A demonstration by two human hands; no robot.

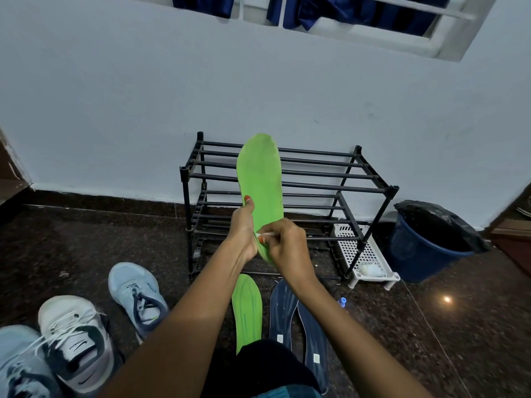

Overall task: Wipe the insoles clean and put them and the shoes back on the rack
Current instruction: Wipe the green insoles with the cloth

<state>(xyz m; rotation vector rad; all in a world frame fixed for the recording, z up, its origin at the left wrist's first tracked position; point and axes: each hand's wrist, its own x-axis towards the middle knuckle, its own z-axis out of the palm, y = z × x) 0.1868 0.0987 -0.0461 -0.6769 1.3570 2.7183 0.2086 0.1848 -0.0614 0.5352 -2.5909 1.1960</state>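
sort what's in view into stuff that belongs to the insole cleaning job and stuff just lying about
Part of the job: held green insole, gripped by the left hand; white wipe pinched in the right hand; floor green insole; navy insoles; shoes; black rack.
Just lying about: blue bin; white plastic tray; dark curtains.

**Tally: Four Insoles, Three Shoes, One Rack**

There are two bright green foam insoles (260,179) (247,308) and two dark blue flat insoles (280,311) (313,340). The three shoes are two light blue mesh sneakers (138,294) (20,366) and one white-and-grey laced sneaker (74,337). There is one black metal-tube shoe rack (316,173) with two tiers. Also here are one white perforated plastic tray (365,254), one blue round plastic bin (413,254) with a black liner, and one small white wipe (263,234).
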